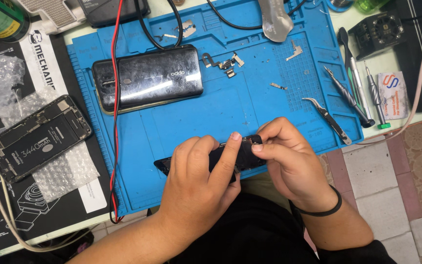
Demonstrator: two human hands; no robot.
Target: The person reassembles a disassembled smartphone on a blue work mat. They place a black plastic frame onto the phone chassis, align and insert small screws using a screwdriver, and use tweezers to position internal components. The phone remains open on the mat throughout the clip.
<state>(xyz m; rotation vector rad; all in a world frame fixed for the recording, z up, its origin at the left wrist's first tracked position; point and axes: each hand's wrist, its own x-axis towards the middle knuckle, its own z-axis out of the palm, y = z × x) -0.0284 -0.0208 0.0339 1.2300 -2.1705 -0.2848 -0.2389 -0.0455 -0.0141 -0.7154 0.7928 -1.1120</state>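
Both my hands hold a black phone screen panel [242, 155] at the near edge of a blue repair mat [221, 107]. My left hand [199, 178] wraps over the panel's middle, its index finger pressing near the top end. My right hand [286, 156] pinches that same end between thumb and fingers. Most of the panel is hidden under my fingers. A black phone [147, 83] lies face down further back on the mat.
An opened phone body [35, 139] with its battery showing rests on bubble wrap [67, 171] at the left. Tweezers [328, 120], screwdrivers [352, 95] and small metal parts [223, 62] lie on the mat's right and middle. Red and black cables [116, 122] cross the left side.
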